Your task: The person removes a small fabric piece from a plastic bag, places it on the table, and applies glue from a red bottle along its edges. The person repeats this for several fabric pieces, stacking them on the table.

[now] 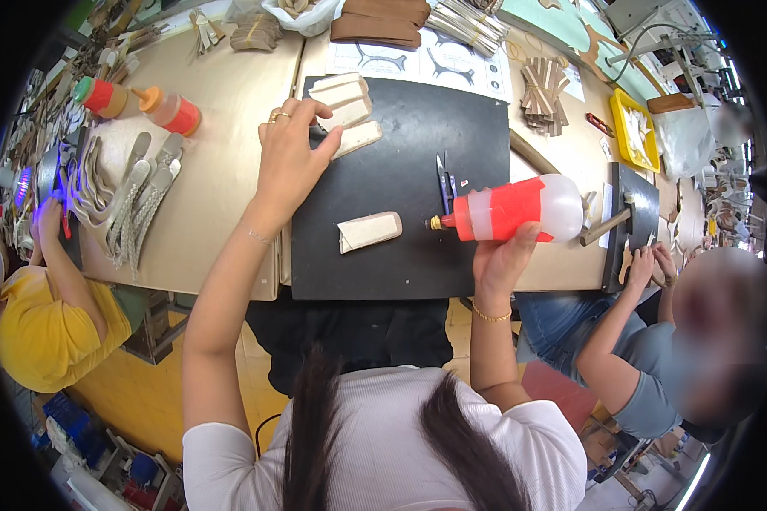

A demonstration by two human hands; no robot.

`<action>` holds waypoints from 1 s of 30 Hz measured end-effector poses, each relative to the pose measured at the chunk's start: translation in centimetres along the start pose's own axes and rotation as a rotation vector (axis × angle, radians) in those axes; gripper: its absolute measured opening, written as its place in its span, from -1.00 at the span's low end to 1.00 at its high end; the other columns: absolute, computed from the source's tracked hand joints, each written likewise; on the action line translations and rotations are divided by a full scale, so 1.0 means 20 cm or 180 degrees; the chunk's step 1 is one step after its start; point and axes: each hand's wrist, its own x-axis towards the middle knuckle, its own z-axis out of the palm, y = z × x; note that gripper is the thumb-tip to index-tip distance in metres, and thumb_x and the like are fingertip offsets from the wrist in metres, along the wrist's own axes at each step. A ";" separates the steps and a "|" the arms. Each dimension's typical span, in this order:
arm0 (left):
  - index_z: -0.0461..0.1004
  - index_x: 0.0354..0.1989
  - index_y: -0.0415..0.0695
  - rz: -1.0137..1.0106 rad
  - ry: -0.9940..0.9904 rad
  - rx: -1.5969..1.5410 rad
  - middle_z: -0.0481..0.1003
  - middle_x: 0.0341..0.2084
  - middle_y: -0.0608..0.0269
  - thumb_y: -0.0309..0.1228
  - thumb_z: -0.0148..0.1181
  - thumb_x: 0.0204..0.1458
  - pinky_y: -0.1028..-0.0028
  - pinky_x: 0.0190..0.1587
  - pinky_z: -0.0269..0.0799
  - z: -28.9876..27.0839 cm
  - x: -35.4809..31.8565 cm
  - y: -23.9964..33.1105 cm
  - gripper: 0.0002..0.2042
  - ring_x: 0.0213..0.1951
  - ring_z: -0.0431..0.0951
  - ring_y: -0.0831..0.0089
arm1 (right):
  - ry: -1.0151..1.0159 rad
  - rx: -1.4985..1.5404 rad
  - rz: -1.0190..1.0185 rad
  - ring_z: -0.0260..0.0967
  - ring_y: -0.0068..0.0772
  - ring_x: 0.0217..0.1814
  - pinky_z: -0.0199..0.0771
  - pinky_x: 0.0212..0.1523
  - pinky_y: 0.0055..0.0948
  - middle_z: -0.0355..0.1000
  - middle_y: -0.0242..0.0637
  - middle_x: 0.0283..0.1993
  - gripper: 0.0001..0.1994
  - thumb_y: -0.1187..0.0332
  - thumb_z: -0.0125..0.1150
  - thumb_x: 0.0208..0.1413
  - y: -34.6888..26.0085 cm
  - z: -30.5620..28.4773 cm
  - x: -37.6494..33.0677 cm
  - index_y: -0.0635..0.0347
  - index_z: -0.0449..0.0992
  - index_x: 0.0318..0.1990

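Note:
My right hand [504,264] is wrapped round a clear squeeze bottle [507,210] with a red band. The bottle lies sideways in the air, its narrow red nozzle pointing left over the black mat [383,277]. A single cream padded piece [370,232] with one rounded end lies on the mat to the left of the nozzle. My left hand [294,149] is at the left edge of several similar cream pieces [343,102] at the back of the mat. Its thumb and forefinger are bent and apart, with nothing visible between them.
Blue-handled snips [445,183] lie on the mat behind the bottle. Two glue bottles and a pile of straps [141,183] are on the left table. A yellow tray [635,129] stands at the back right. Co-workers sit on both sides, the right one [631,358] close by.

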 end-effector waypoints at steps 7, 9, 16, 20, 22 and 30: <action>0.48 -0.23 -0.15 0.0363 0.0013 -0.0354 0.46 -0.24 0.17 -0.39 0.22 0.06 0.22 -0.03 0.22 -0.11 -0.23 0.15 -0.85 -0.13 0.43 0.18 | -0.0380 -0.0403 -0.0098 0.39 -0.32 0.13 0.43 0.18 -0.23 0.36 -0.27 0.10 -0.27 -0.08 0.32 0.08 0.05 0.10 0.05 0.25 0.23 0.23; 0.48 -0.26 -0.18 0.1063 -0.0505 -0.0013 0.46 -0.15 0.08 -0.37 0.28 -0.01 0.17 -0.02 0.27 -0.14 -0.39 0.26 -0.80 -0.07 0.42 0.13 | -0.0472 -0.0457 -0.0106 0.34 -0.49 0.06 0.36 0.10 -0.42 0.40 -0.29 0.04 -0.38 0.05 0.40 0.09 0.05 0.15 0.08 0.31 0.34 0.13; 0.49 -0.20 -0.26 0.1413 -0.0825 0.0644 0.42 0.04 -0.21 -0.39 0.29 -0.13 0.17 0.05 0.32 -0.11 -0.63 0.40 -0.69 0.05 0.41 0.01 | -0.0931 -0.0644 -0.0205 0.42 -0.53 -0.12 0.42 -0.06 -0.46 0.51 -0.32 -0.15 -0.56 0.18 0.43 0.09 -0.02 0.28 0.11 0.37 0.49 -0.05; 0.53 -0.12 -0.19 0.1356 -0.0882 0.1029 0.37 0.15 -0.19 -0.37 0.29 -0.07 0.10 0.19 0.29 -0.07 -0.68 0.40 -0.68 0.16 0.38 -0.03 | -0.0970 -0.0726 -0.0232 0.43 -0.55 -0.17 0.44 -0.11 -0.50 0.53 -0.33 -0.19 -0.63 0.27 0.44 0.08 -0.03 0.32 0.10 0.39 0.52 -0.09; 0.52 -0.09 -0.18 0.1396 -0.0869 0.1229 0.36 0.16 -0.21 -0.38 0.22 -0.05 0.08 0.22 0.28 -0.06 -0.70 0.41 -0.68 0.19 0.37 -0.06 | -0.1030 -0.0692 -0.0231 0.44 -0.55 -0.19 0.45 -0.13 -0.51 0.54 -0.32 -0.20 -0.64 0.30 0.44 0.08 -0.01 0.34 0.10 0.39 0.54 -0.10; 0.44 0.04 -0.21 0.1374 -0.1003 0.1387 0.34 0.15 -0.38 -0.36 0.04 0.05 0.08 0.30 0.20 -0.05 -0.74 0.44 -0.63 0.22 0.35 -0.15 | -0.1551 -0.1010 -0.0077 0.54 -0.51 -0.20 0.54 -0.19 -0.46 0.61 -0.20 -0.21 -0.66 0.35 0.49 0.00 0.03 0.46 0.07 0.39 0.58 -0.14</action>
